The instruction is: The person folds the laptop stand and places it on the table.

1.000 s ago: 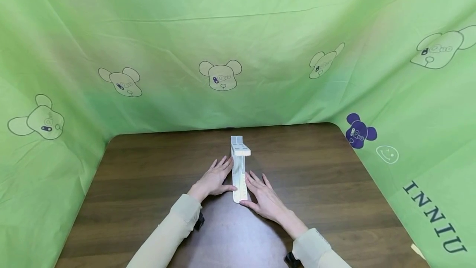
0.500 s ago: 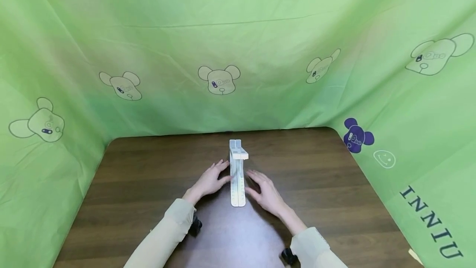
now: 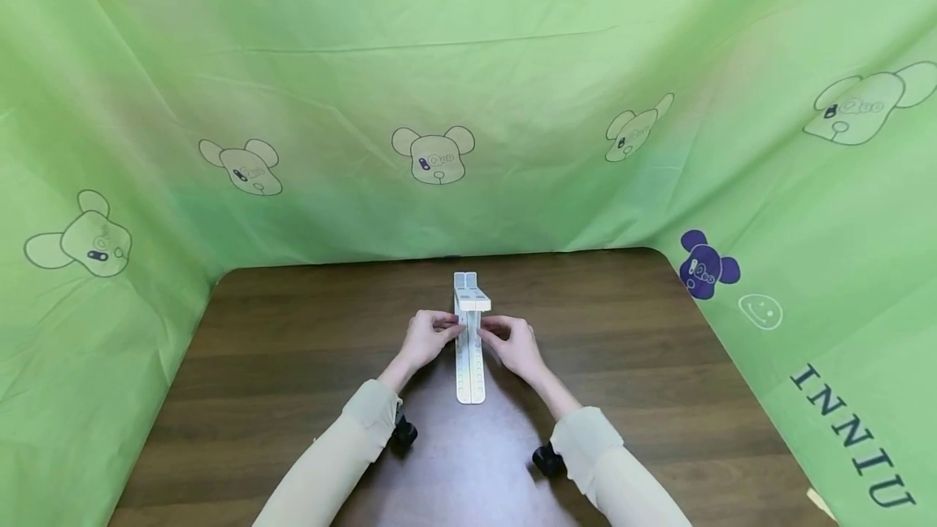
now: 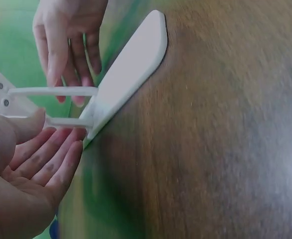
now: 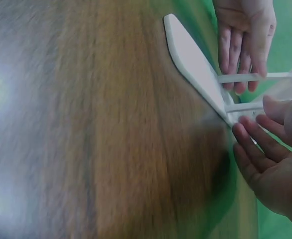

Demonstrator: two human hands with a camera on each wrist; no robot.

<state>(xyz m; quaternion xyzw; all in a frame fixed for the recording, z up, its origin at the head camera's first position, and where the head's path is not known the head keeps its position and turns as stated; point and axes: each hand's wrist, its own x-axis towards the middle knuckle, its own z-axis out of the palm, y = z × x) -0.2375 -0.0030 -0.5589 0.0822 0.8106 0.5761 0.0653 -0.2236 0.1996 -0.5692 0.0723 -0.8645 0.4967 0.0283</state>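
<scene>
A white folding stand point(image 3: 469, 381) stands at the middle of the wooden table, its two long halves side by side. In the wrist views, thin uprights point(image 4: 51, 91) join its flat base point(image 4: 131, 59) to a plate with small round holes. My left hand point(image 3: 426, 340) pinches the left upright, thumb on the near side and fingers behind. On the opposite side, my right hand point(image 3: 516, 346) pinches the other upright in the same way. The right wrist view shows the right thumb point(image 5: 278, 108) against its upright. Parts of the fingertips are hidden behind the stand.
Green cloth point(image 3: 432, 218) printed with cartoon heads hangs around the back and sides of the brown table point(image 3: 293, 348). A small pale piece point(image 3: 821, 503) lies at the table's right edge. Each wrist carries a black camera point(image 3: 403, 433).
Both hands first lay spread along the stand's base, then lifted off it. They have moved forward to the uprights and pinch them now. The stand stays in place.
</scene>
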